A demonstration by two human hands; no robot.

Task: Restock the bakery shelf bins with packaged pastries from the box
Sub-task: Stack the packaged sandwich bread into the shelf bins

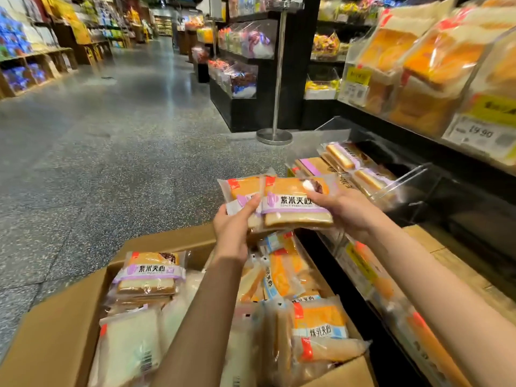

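My left hand (233, 227) and my right hand (339, 208) together hold a small stack of purple-banded packaged pastries (282, 201) above the far end of the open cardboard box (55, 317). The box holds several more packs: a purple-banded stack (149, 275) at its left and orange and blue-labelled packs (318, 322) at its right. Just beyond my right hand is a clear acrylic shelf bin (402, 180) with a few purple-banded packs (349, 160) lying in it.
Upper shelf bins (418, 68) at the right hold wrapped bread, with a price tag (480, 134) below. A lower bin (371, 277) sits by my right forearm. A metal stanchion (275, 135) stands on the speckled floor ahead. More store shelving lines the aisle's left side.
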